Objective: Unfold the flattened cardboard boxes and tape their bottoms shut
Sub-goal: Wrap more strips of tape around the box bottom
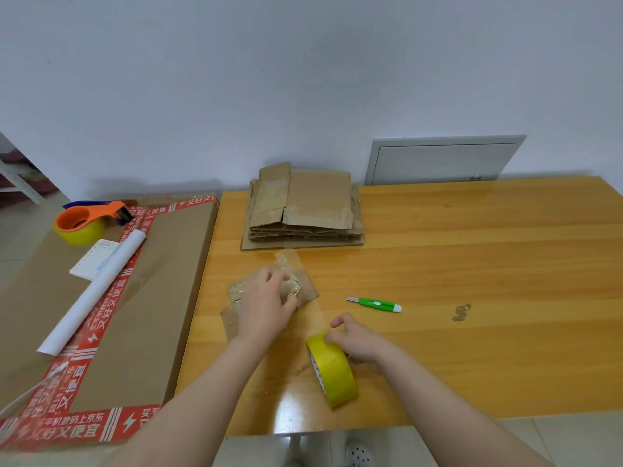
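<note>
**Position.** Nearest the edge of the table (pixel 472 332), the right hand (pixel 357 340) grips a yellow tape roll (pixel 333 369) that stands on its rim, with the fingers closed over its upper side. Just beyond, the left hand (pixel 266 306) bears down on the small box (pixel 305 286), fingers curled over its taped face. The box lies on the table.

**Risks, as judged.**
- Any strip drawn from the roll could twist and stick to itself if the roll tilts.
- The box could skid on the glossy top if the left hand eases.
- The knife (pixel 374 304) lies near the right hand and could be knocked. Whether its blade is out I cannot tell.

**Count.**
- One loose tape roll
- One small box
- One knife
- One stack of flat boxes (pixel 303 210) by the wall, with several layers whose number is unclear
- On the left, one tape dispenser (pixel 87 220), one paper roll (pixel 94 291) and one notepad (pixel 96 257), all on one large carton (pixel 151 298)
</note>
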